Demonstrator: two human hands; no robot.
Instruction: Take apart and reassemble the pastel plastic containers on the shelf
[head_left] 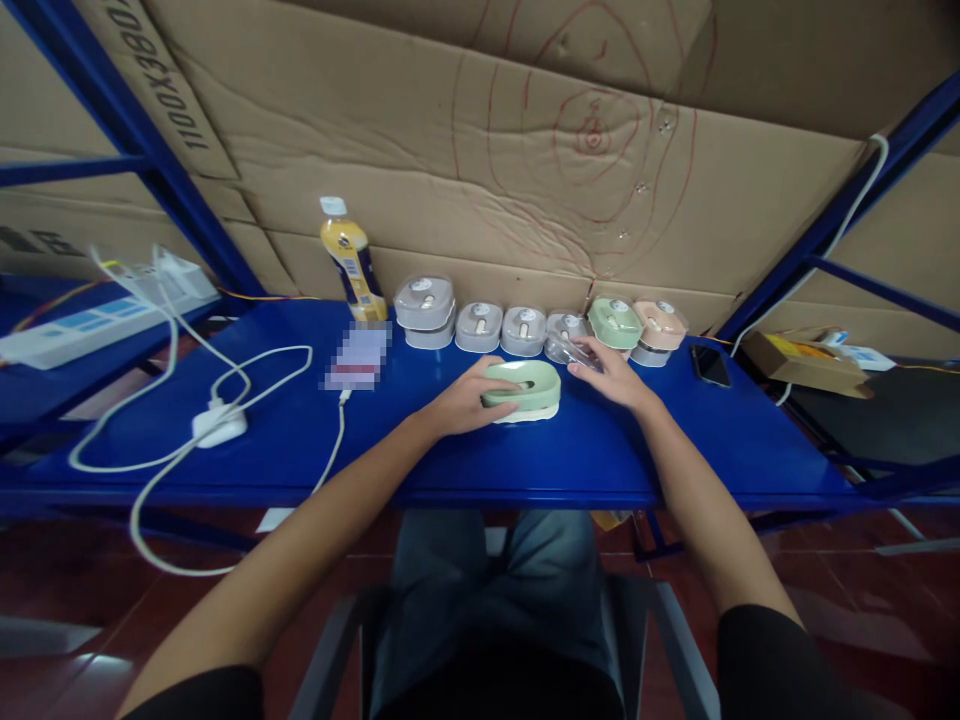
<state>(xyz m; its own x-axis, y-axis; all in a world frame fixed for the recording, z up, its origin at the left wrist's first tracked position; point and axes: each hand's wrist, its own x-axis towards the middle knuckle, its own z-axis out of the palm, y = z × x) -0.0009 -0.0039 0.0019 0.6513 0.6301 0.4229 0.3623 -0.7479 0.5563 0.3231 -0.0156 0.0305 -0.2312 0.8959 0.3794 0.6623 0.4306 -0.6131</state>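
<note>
My left hand grips the left end of a light green oval box, fingers reaching into its open top and thumb along the near side. The box sits on the blue table over a thin whitish layer. To its right, my right hand holds what looks like a clear plastic lid, partly hidden by the fingers. Just behind that lid stands a grey box with a clear top. Beside it are a green lidded box and a peach lidded box.
More grey lidded boxes line the back, with a grey stack at the left end. A yellow bottle, a blurred-screen phone on a white cable, and a charger are leftward. A dark phone lies right.
</note>
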